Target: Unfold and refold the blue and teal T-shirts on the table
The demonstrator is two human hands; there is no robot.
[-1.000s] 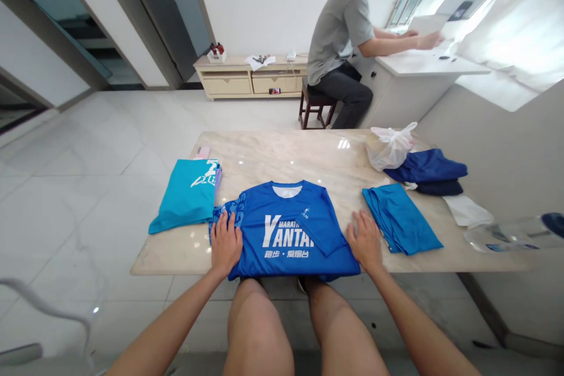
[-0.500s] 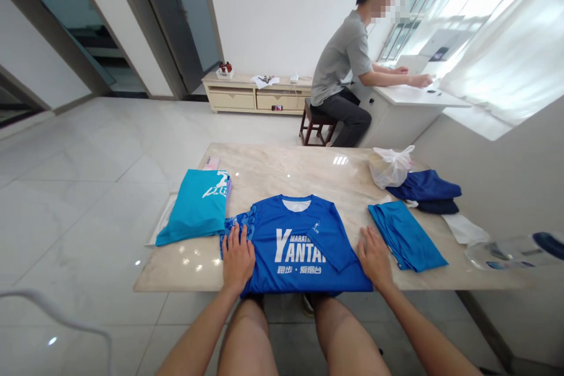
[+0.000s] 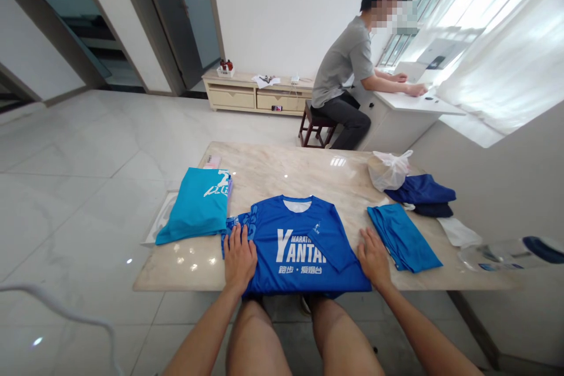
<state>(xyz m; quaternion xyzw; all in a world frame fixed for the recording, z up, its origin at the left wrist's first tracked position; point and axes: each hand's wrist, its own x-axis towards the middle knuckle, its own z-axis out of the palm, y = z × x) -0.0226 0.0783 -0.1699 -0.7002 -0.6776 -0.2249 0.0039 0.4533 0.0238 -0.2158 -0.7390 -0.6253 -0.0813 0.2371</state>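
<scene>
A blue T-shirt [image 3: 286, 226] with white "Yantai" lettering lies face up at the front edge of the marble-look table [image 3: 264, 167]. Its sleeve on the right is laid inward over the chest and lettering; the patterned sleeve on the left sticks outward. My left hand [image 3: 240, 255] rests flat on the shirt's left side, fingers stretched out near that sleeve. Flat at the shirt's lower right edge is my right hand [image 3: 373, 255], fingers extended, partly on the tabletop. Just right of it lies a folded teal-blue garment [image 3: 405, 238].
A turquoise folded garment [image 3: 194, 205] lies on the table's left. On the right are a white plastic bag [image 3: 390, 170], dark blue clothing [image 3: 423, 191] and a clear bottle [image 3: 506, 255]. Beyond the table, a person [image 3: 346, 64] sits on a stool [image 3: 316, 123] at a white desk.
The view has shifted slightly. My hands stay in nearly the same places on the shirt, and the shirt looks unchanged. The seated person's hands have shifted a little on the desk.
</scene>
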